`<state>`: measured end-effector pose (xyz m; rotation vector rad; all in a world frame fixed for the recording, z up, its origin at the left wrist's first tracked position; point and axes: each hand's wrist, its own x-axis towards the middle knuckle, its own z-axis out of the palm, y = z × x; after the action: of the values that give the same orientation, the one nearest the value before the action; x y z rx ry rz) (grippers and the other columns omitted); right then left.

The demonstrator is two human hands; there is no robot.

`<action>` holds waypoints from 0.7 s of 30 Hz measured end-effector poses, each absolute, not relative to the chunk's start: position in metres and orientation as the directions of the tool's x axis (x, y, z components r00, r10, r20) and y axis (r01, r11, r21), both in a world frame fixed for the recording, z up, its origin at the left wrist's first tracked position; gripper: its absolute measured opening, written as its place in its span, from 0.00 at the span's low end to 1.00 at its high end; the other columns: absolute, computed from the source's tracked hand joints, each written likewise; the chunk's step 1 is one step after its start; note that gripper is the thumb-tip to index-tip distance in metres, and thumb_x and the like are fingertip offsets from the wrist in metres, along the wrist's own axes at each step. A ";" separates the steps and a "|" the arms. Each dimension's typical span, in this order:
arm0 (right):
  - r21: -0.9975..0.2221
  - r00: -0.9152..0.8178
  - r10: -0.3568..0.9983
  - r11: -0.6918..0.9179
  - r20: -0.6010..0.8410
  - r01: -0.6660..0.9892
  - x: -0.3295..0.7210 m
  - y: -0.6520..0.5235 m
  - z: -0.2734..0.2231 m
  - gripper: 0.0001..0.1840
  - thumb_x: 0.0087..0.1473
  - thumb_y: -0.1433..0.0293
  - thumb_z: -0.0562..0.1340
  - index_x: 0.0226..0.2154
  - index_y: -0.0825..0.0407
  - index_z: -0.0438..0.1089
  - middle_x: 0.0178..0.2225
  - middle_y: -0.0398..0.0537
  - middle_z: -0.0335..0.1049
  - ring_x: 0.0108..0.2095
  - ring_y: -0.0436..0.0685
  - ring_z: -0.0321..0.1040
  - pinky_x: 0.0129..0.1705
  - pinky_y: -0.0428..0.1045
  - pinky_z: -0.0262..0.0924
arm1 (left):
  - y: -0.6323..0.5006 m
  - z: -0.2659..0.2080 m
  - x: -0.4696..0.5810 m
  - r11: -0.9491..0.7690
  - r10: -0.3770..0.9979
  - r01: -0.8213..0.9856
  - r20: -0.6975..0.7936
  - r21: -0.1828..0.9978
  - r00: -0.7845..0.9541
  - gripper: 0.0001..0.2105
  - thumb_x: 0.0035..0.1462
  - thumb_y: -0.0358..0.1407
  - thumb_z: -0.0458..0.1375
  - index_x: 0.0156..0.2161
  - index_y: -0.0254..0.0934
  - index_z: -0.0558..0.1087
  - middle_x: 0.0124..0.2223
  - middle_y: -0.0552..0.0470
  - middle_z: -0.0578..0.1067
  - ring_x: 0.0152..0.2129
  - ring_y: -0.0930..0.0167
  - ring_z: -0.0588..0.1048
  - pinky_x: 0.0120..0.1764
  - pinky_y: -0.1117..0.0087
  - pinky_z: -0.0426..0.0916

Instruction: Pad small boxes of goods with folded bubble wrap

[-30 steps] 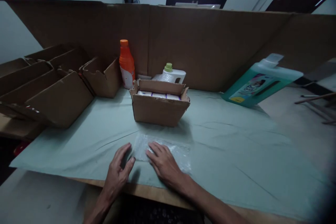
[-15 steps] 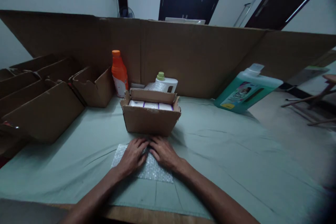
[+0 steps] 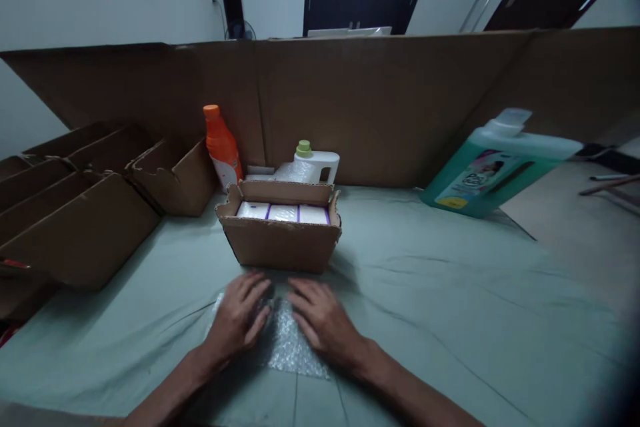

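A sheet of bubble wrap (image 3: 293, 340) lies on the green cloth, partly hidden under both hands. My left hand (image 3: 240, 313) is over its left part, fingers apart and curved, with a dark patch by the fingertips that I cannot make out. Over the right part is my right hand (image 3: 323, 320), its fingers spread and nothing visible in them. Just beyond the fingertips stands a cardboard box (image 3: 280, 243), holding white packs (image 3: 283, 213) with purple edges.
Behind the box are an orange bottle (image 3: 223, 147) and a white jug (image 3: 320, 163) with a green cap. Several open cardboard bins (image 3: 90, 233) fill the left side. A large green liquid jug (image 3: 495, 167) stands at right, before a tall cardboard wall (image 3: 380, 107).
My hands have parted, the left moving left and the right slightly right. The camera view has shifted a little. The bubble wrap remains under them.
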<state>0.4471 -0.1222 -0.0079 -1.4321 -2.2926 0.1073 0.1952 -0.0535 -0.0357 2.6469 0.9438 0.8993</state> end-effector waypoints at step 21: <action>-0.715 0.213 0.943 0.036 0.255 0.698 0.504 -0.075 -0.018 0.23 0.61 0.61 0.55 0.55 0.53 0.69 0.50 0.60 0.76 0.50 0.69 0.74 0.52 0.65 0.67 | 0.008 -0.021 0.208 -0.307 0.950 0.408 0.253 0.860 0.183 0.31 0.59 0.42 0.57 0.66 0.36 0.61 0.65 0.35 0.69 0.63 0.53 0.67 0.65 0.46 0.60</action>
<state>0.5039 -0.0754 -0.0176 -1.7203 -1.5452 0.4035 0.2077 0.0083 -0.0211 1.8201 1.2783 1.0799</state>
